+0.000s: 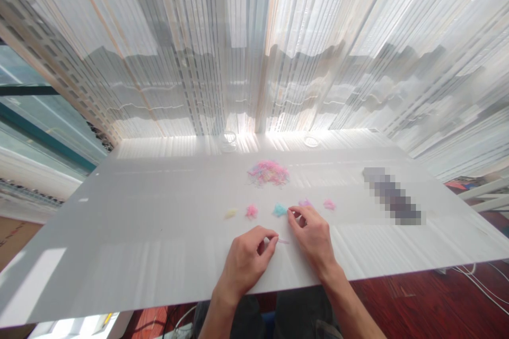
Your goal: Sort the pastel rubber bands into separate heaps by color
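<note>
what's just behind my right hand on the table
A small purple pile shows just beyond your right hand, which seems to cover its near edge. Whatever lies directly beneath the hand on the white table can't be seen.

We face the table (159,254) | curtain (246,63) behind it | jar (229,142) at its back, lid (312,141) to the right | heap (269,173) before both | row of five piles (280,210) nearer us | our left hand (249,254) before the row, strip (283,241) at its fingertips | our right hand (312,230) just right of the middle pile (279,211) | blurred item (393,196) far right
</note>
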Demonstrator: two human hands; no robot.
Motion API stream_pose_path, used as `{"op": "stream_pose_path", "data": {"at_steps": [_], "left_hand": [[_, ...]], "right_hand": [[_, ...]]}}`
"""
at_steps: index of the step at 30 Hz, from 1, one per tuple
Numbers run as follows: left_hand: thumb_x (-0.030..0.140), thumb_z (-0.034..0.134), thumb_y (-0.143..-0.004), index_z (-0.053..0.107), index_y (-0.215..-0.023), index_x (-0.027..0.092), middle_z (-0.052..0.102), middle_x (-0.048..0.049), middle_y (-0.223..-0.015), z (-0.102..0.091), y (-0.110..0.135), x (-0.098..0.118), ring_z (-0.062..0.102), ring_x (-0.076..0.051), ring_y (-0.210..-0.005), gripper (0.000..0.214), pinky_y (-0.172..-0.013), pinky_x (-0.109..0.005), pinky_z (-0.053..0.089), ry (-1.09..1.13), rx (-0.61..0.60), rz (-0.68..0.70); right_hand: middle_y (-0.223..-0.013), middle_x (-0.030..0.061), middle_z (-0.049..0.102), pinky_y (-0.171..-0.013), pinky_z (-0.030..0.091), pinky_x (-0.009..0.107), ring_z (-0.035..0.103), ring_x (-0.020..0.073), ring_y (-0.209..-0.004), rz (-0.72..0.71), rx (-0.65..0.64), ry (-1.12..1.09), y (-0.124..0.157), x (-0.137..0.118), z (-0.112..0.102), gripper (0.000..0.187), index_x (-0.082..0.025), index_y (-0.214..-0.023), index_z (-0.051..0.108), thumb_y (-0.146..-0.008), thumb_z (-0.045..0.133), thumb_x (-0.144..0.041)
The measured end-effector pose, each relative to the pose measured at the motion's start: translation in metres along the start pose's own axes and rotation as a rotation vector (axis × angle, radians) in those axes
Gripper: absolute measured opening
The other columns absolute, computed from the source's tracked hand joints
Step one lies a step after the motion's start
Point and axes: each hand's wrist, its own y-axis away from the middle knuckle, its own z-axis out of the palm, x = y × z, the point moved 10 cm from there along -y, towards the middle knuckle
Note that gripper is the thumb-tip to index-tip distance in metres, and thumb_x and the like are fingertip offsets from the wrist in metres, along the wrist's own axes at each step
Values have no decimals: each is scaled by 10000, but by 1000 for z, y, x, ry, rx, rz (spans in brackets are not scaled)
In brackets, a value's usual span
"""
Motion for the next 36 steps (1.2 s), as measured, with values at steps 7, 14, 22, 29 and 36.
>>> {"op": "stream_pose_path", "data": {"at_steps": [7, 14, 22, 29, 36], "left_hand": [[231, 586, -982, 716, -978, 227, 750, 15, -876, 0, 1, 0, 615, -116, -646, 131, -650, -218, 489, 18, -4, -3], [231, 581, -985, 714, -977, 228, 749, 13, -881, 2, 0, -1, 623, -118, -655, 134, -651, -221, 488, 21, -1, -1], [225, 584, -984, 711, -973, 231, 746, 21, -873, 1, 1, -1, 617, -112, -644, 127, -644, -217, 485, 23, 7, 7], [228, 582, -985, 709, -967, 229, 746, 18, -872, 1, 0, 0, 614, -115, -644, 129, -643, -219, 486, 9, 9, 13], [234, 583, -985, 715, -970, 229, 749, 17, -873, 0, 0, -1, 611, -115, -641, 133, -651, -224, 488, 9, 6, 2]], "right_hand": [[-739, 5, 665, -608, 494, 269, 571, 137, -563, 26, 46, -15, 1, 0, -7, 193, -199, -898, 721, -975, 582, -308], [-744, 4, 664, -621, 496, 269, 575, 137, -570, 26, 31, -14, 1, 1, -3, 199, -197, -895, 723, -979, 576, -301], [-753, 12, 676, -618, 504, 272, 578, 141, -566, -7, 22, -9, 2, -1, -1, 220, -198, -896, 726, -991, 564, -314], [-760, 30, 691, -647, 510, 295, 625, 170, -628, -14, 31, 41, 3, -1, 2, 241, -197, -882, 710, -1000, 521, -290], [-736, 18, 664, -625, 502, 281, 588, 154, -582, 6, 57, 33, 2, 0, -3, 254, -195, -885, 717, -1003, 526, -314]]}}
